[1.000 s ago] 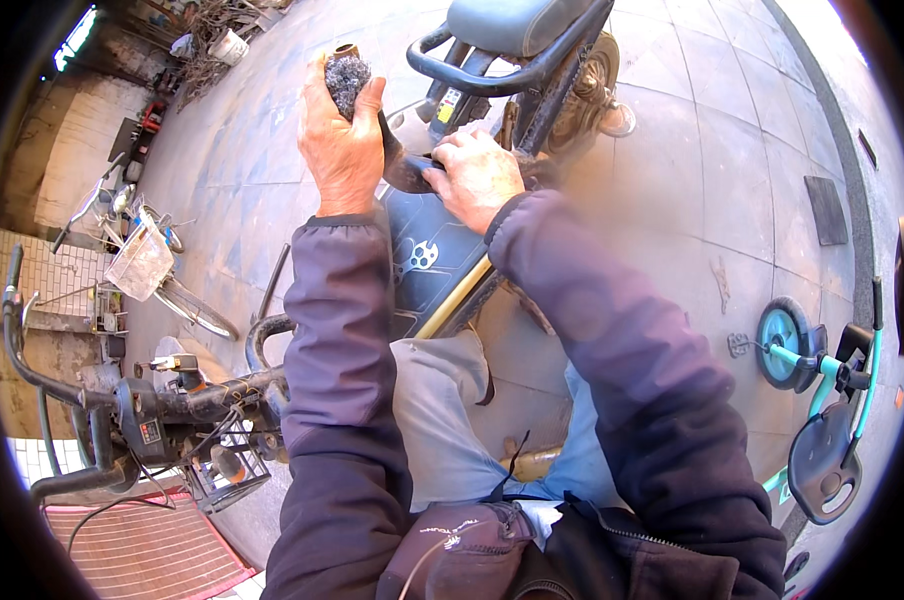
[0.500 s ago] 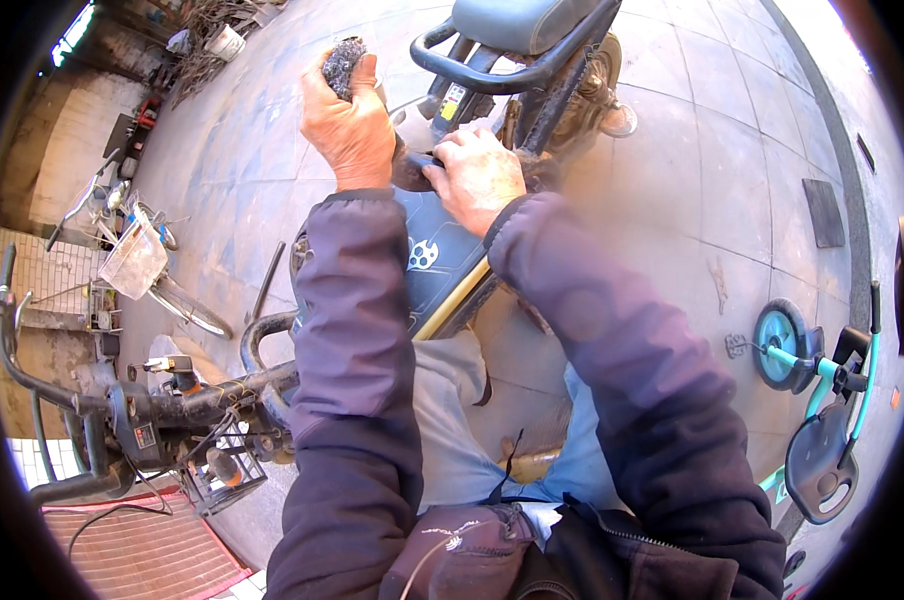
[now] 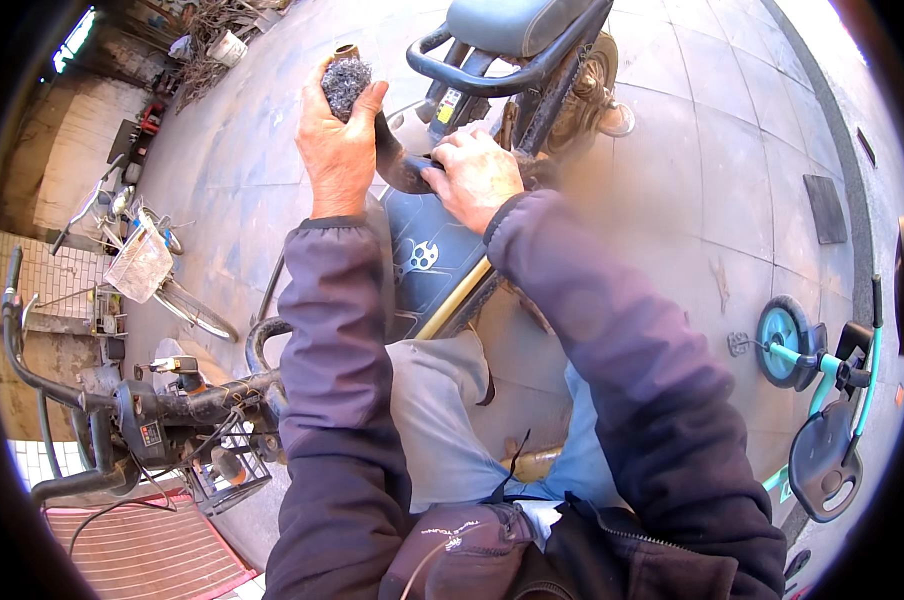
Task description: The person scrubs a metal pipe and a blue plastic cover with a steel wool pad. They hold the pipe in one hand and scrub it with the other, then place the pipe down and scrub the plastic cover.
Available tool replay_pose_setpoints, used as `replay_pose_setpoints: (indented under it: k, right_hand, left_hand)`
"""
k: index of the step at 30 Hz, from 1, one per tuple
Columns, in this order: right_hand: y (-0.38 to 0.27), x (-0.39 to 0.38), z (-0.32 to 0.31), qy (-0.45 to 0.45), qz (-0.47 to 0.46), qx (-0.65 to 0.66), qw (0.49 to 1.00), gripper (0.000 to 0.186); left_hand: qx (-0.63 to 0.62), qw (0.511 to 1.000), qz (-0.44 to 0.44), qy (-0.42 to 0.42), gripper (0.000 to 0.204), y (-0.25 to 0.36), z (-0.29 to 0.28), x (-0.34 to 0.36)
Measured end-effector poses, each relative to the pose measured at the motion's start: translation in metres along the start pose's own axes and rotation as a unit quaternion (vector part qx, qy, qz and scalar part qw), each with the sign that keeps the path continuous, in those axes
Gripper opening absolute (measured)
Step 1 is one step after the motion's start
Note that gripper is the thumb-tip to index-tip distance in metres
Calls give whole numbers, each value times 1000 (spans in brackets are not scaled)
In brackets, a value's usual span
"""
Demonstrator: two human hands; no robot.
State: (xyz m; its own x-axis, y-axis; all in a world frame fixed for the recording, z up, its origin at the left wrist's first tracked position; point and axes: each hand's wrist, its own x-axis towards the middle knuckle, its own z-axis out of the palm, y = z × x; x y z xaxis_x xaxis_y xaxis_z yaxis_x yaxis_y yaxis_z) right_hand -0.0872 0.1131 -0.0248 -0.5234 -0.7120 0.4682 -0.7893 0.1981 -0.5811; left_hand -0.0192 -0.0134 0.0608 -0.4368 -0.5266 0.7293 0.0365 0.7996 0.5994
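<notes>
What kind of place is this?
It looks like a yard or courtyard, maybe at someone's home: there's paved ground, a parked bicycle with a basket and a heap of sticks.

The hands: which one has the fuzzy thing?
The left hand, holding the fuzzy grey pad near one end of the curved tube; the right hand holds the tube, no pad showing.

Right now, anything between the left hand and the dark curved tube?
Yes: the grey wiry pad, gripped by the left hand, against the dark curved tube just below its upper end. Palm contact is hidden. Nothing visible stands between the right hand and the tube.
</notes>
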Motion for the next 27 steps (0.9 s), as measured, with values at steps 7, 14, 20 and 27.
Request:
replay_pose_setpoints:
  k: [7,14,20,27]
  right_hand:
    - [-3,1,-1,-9,1,-2,1000,25]
    - [7,1,-1,2,-20,13,1000,24]
    - [2,2,-1,-9,-2,11,1000,24]
    - [6,2,1,0,-5,11,1000,24]
  left_hand:
    - [-175,974,-141,-5,32,-25,-8,18]
    - [-128,981,-136,-47,42,-6,-21,10]
    - [118,990,25,-78,61,10,-15,6]
    - [-120,975,-179,-51,37,26,-6,8]
